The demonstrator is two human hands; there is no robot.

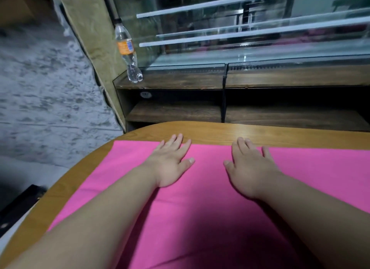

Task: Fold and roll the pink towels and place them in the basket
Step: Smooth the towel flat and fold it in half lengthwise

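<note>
Both hands lie flat, palms down, gripping nothing. The left hand [172, 162] rests on the towel [200, 208] with straight fingers slightly fanned and the thumb angled inward. The right hand [251, 168] mirrors it, fingers straight and a little apart, thumb pointing toward the left hand. The two are near each other but not touching, with a strip of pink between the thumbs. The longest fingertips of each hand reach just past the towel's far edge onto bare wood. Both bare forearms come in from the bottom corners and cast a dark shadow over the near part of the cloth.

The towel is bright pink and lies spread on the table [220, 131], its far edge roughly parallel to the table's far rim and its left edge slanting along the curved left rim. It runs out of view at the right and at the bottom. A faint crease shows near its left edge.

The table is light wood with a rounded corner. Beyond it stands a glass case [260, 48] over dark wooden shelves [176, 110]. A clear plastic bottle [128, 52] (orange label) stands on the case's left corner. A mottled grey surface [40, 88] fills the left side.
</note>
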